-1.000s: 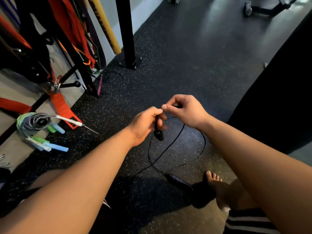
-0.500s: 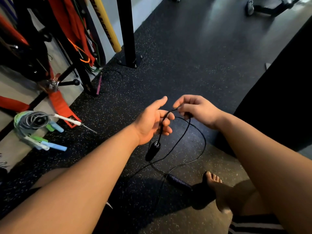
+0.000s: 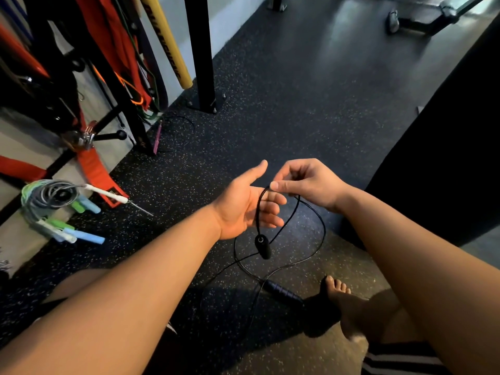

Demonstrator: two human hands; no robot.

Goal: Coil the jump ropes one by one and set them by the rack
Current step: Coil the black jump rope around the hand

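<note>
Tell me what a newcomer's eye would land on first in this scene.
First, the two hands at the centre: the right hand pinches a thin black jump rope, while the left hand is held open beside it, with one black handle dangling below. Next, the pale coiled ropes on the floor at the left, beside the rack hung with red straps.

Coiled ropes (image 3: 51,201) left of hands (image 3: 273,201)

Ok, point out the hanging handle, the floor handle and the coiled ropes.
hanging handle (image 3: 262,246), head view, its body
floor handle (image 3: 283,293), head view, ribbed grip
coiled ropes (image 3: 40,204), head view, grey loops
</note>
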